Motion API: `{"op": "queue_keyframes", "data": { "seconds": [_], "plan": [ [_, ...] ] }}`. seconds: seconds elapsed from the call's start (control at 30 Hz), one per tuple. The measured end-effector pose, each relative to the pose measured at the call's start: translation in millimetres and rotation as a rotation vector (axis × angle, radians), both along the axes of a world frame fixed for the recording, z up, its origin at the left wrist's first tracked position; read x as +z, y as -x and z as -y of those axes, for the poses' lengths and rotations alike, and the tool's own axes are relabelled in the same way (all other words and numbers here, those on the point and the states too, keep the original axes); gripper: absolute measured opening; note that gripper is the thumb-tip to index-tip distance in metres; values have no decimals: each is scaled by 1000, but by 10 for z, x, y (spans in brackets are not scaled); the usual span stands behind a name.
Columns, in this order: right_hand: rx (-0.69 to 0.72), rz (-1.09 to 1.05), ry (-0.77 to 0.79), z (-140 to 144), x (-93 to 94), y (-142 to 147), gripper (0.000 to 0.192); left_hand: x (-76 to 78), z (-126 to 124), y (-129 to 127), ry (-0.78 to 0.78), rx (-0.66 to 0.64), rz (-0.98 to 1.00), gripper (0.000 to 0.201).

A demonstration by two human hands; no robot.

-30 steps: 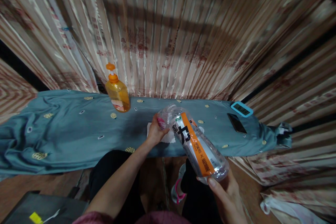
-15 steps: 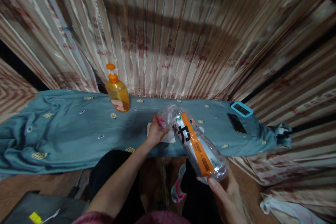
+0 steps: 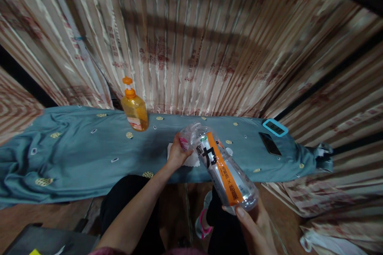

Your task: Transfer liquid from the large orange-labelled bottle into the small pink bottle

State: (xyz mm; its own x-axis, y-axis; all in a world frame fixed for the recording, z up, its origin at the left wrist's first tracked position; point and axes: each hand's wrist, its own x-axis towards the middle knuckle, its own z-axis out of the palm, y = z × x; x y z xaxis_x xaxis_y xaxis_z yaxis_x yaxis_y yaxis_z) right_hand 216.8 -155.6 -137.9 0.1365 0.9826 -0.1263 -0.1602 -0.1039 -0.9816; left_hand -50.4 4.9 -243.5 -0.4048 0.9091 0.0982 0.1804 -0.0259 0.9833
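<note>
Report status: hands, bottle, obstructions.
Right hand grips base of clear orange-labelled plastic bottle, tilted. Left hand at its neck, over white tissue. Nothing in the way.

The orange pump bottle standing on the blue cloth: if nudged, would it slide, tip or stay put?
The orange pump bottle looks mostly full, so probably heavy enough to resist a light nudge. It stands upright on the wrinkled blue cloth, which likely grips rather than lets it slide. A push near its tall pump could tip it.
</note>
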Motion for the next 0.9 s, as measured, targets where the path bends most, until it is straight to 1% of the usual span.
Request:
{"op": "queue_keyframes", "data": {
  "seconds": [0.03, 0.17, 0.2, 0.3, 0.37, 0.43, 0.6, 0.67, 0.73, 0.8, 0.9],
  "plan": [
    [6, 10, 1, 2, -38, -13, 72, -8, -2, -1, -4, 1, 5, 90],
    [-12, 41, 25, -13, -195, -85, 86, -41, -6, 8, -15, -13, 27, 90],
    [-13, 42, 10, -23, -224, -98, 85, -50, -7, 12, -17, -16, 29, 90],
    [8, 32, -33, -53, -281, -110, 71, -65, -10, 21, -34, -16, 34, 88],
    [10, 1, -41, -67, -315, -97, 65, -64, -9, 22, -46, -15, 47, 89],
    [2, -24, -59, -78, -361, -83, 66, -55, -6, 21, -55, -21, 60, 90],
    [-17, -7, -92, -113, -467, -78, 69, -27, -8, 14, -43, -25, 77, 85],
    [-15, -11, -97, -123, -448, -72, 73, -15, -11, 9, -38, -21, 92, 86],
    [1, -17, -90, -123, -384, -53, 74, 0, -10, 3, -43, -15, 99, 86],
    [4, -33, -69, -113, -295, -24, 71, 17, -6, -1, -62, -7, 97, 85],
    [-33, -61, -47, -92, -170, 25, 65, 34, -1, -1, -73, -10, 99, 85]
  ]
}}
